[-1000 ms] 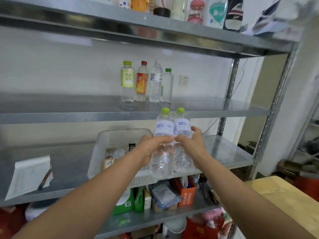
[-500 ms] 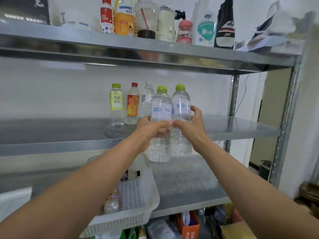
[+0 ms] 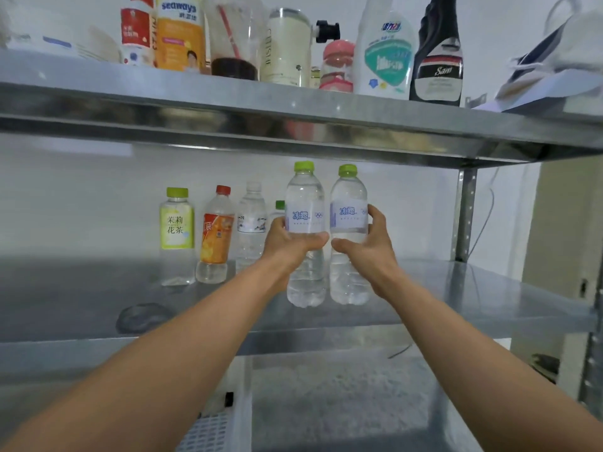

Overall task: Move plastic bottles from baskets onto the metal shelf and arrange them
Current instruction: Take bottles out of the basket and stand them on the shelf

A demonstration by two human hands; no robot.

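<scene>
— Over the middle shelf (image 3: pixel 473 295), what do the hands hold?

— One clear water bottle each, both with green caps. The left hand (image 3: pixel 287 247) grips the left bottle (image 3: pixel 305 203), its thumb laid across the front just under the label. The right hand (image 3: pixel 370 254) grips the right bottle (image 3: pixel 348 200) the same way, and its fingers (image 3: pixel 372 214) curl round the bottle's right side at label height.

— How do the bottles stand?

— Upright, side by side, touching or very nearly so. Caps and labels rise above the fingers, and the lower halves hang below them over the metal. I cannot tell whether the bases touch the shelf.

— And left of the left fingers?

— A row at the back of the same shelf. Nearest the fingers is a green-capped bottle (image 3: pixel 279 205), mostly hidden behind the hand. Next comes a clear bottle (image 3: pixel 251 223) with a pale cap, then an orange-labelled bottle (image 3: pixel 216 238) with a red cap. Farthest off is a tea bottle (image 3: pixel 177 233) with a yellow-green label.

— Anything lower down?

— A dark round mark (image 3: pixel 143 316) on the shelf, below and left of the fingers. Far below them, under the left forearm, is a corner of a white basket (image 3: pixel 212 430).

— Above the fingers?

— The top shelf (image 3: pixel 293 107), crowded with containers (image 3: pixel 287 47). Right of the right fingers stands the upright post (image 3: pixel 465 216).
</scene>
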